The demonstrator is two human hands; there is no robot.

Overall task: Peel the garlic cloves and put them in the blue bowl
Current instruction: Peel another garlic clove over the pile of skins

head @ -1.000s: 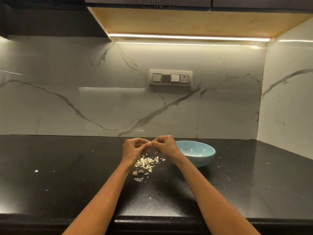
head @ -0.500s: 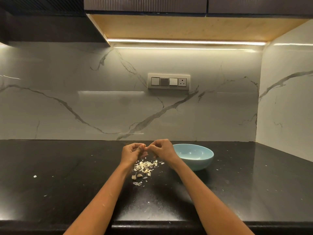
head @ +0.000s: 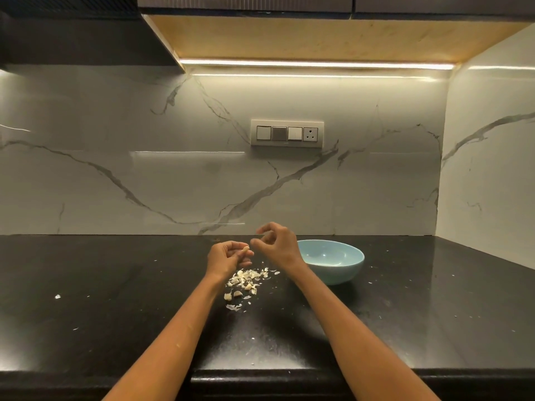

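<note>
— Garlic clove — where is it?

— In my left hand. My fingers curl around it and the pale tip pokes out between thumb and forefinger, toward my right hand. I hold it above the counter, just over the far end of the peel pile.

— And your right hand?

— Raised a little higher than the left and just beside it, in front of the marble backsplash. Thumb and forefinger are pinched together up top, the other fingers curled loosely beneath. There looks to be a thin pale scrap in that pinch, but it is too small for me to say for sure.

— The two hands touch?

— No, a narrow gap separates them; the clove's tip points into it.

— Where is the blue bowl?

— On the black countertop, to the right of my right wrist, close behind my forearm. It sits upright; I see nothing in the part of the inside that faces me.

— What lies under your hands?

— A heap of papery garlic skins, and at its near edge a few whole cloves — still in their skins, as far as I can tell. Small white flecks are scattered further out, one to the far left.

— Anything on the wall?

— A switch plate with a socket, under a lit strip.
</note>
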